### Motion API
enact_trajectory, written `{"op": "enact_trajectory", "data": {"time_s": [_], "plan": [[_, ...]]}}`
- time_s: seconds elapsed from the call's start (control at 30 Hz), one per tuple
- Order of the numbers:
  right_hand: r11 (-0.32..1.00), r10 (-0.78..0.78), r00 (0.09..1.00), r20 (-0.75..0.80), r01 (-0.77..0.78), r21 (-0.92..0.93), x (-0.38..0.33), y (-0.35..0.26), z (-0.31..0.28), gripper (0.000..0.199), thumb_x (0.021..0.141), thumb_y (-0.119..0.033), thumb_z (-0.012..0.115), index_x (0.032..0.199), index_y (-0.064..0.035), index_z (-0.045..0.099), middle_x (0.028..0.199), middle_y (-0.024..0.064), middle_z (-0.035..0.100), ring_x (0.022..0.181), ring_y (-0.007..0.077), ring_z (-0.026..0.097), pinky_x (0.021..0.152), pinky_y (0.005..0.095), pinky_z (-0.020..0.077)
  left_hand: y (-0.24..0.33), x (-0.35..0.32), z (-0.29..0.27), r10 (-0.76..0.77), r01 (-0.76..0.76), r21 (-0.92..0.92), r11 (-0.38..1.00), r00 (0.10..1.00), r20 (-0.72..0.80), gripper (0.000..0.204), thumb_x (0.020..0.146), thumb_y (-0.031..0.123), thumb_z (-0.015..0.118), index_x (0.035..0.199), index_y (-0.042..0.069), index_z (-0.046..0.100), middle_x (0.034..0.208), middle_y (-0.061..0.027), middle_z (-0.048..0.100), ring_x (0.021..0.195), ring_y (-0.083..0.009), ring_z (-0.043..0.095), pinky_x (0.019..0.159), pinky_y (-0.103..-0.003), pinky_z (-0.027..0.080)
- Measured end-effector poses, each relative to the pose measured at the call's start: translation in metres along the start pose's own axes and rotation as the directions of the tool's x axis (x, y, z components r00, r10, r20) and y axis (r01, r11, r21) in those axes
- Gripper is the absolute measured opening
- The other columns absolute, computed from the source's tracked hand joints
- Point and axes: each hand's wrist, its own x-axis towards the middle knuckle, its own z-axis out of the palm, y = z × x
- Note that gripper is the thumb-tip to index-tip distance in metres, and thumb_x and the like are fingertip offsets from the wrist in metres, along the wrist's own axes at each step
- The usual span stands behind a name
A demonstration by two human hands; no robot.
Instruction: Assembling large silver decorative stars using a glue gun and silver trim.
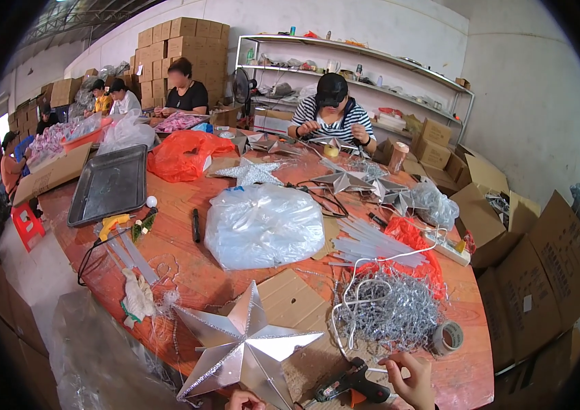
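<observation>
The right hand [409,379] touches strands at the near edge of a silver wire tangle [389,311], with a black glue gun [351,388] just at its nine o'clock. The left hand [243,400] rests at six o'clock of a large silver star [245,348]. A tape roll [448,337] lies at the tangle's three o'clock.

Brown cartons [180,41] stacked at back wall — open cartons [542,266] right.
</observation>
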Motion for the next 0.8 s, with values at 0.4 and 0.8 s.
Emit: {"op": "enact_trajectory", "data": {"time_s": [0.4, 0.8], "plan": [[1.000, 0.023, 1.000, 0.010, -0.023, 0.010, 0.0008, -0.0007, 0.0025, 0.007, 0.082, -0.004, 0.054, 0.084, -0.0011, 0.060, 0.066, 0.0072, 0.056, 0.053, 0.0097, 0.047, 0.049, 0.0222, 0.0375, -0.0002, 0.0005, 0.0010, -0.038, 0.038, -0.044, 0.998, 0.999, -0.011, 0.011, 0.083, 0.006, 0.052, 0.089, 0.005, 0.043, 0.066, 0.0001, 0.043, 0.053, -0.0053, 0.041, 0.047, -0.018, 0.033], [0.998, 0.058, 0.998, -0.032, -0.057, 0.025, -0.0023, 0.0058, 0.0062, 0.009, 0.082, -0.005, 0.054, 0.089, -0.0007, 0.059, 0.066, 0.0058, 0.057, 0.055, 0.0077, 0.048, 0.049, 0.0213, 0.0386, 0.0086, 0.0019, 0.0046, -0.071, 0.069, -0.265, 0.962, 0.997, 0.001, 0.013, 0.087, 0.007, 0.045, 0.094, 0.008, 0.034, 0.064, -0.0021, 0.039, 0.051, -0.0081, 0.037, 0.046, -0.019, 0.030]]}}
